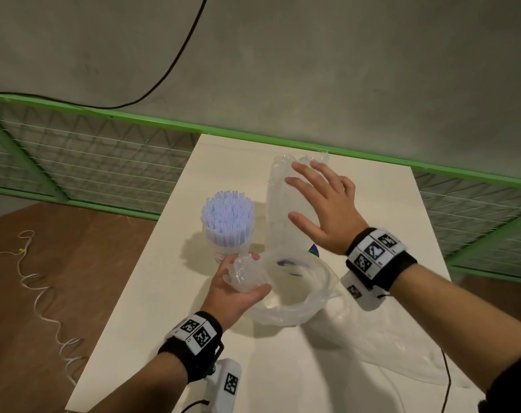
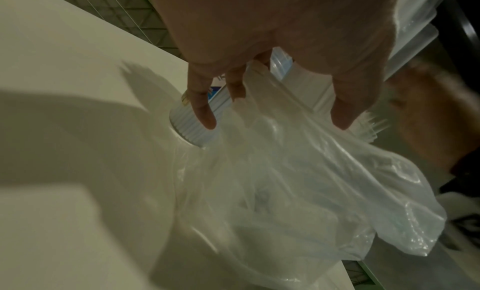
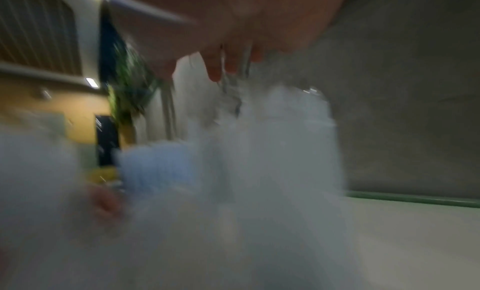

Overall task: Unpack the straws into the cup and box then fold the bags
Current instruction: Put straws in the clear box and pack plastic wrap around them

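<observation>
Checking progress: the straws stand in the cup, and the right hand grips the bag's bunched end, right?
Not quite: the head view shows the left hand gripping the bag's bunched end; the right hand is open. The straws do stand in the cup.

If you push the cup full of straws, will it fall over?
Probably easily. The straws stand taller and fan wider than the cup, so it looks top-heavy. It also seems light, so a nudge might slide it on the smooth table.
</observation>
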